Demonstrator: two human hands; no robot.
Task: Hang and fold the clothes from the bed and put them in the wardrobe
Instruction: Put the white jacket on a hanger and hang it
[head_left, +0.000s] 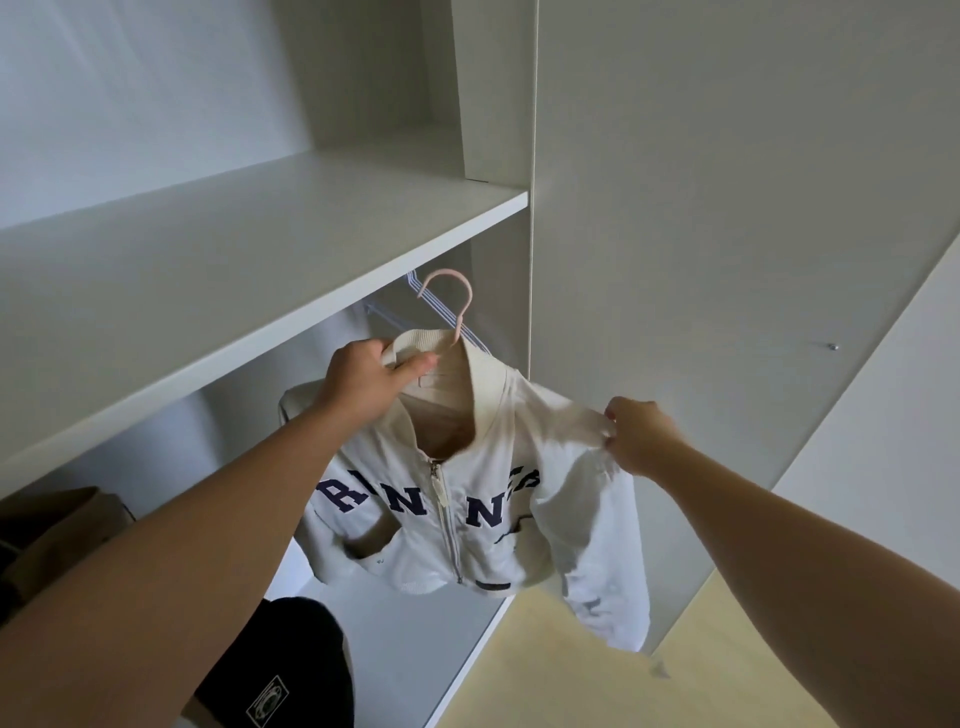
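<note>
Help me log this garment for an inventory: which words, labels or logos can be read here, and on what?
"R" and "N" left of the zip, "N" right of it: navy block letters across the white jacket; the other letters are lost in folds.
Patch on the black garment: too blurred to read.

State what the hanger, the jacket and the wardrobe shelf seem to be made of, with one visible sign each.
Hanger: probably plastic, pale pink, smooth, thin moulded hook.
Jacket: soft cream cloth, matt; it creases and drapes, with a ribbed knit collar and a shiny, metal-looking zip.
Shelf: white matt board, likely laminate; flat, with a sharp straight edge.
</note>
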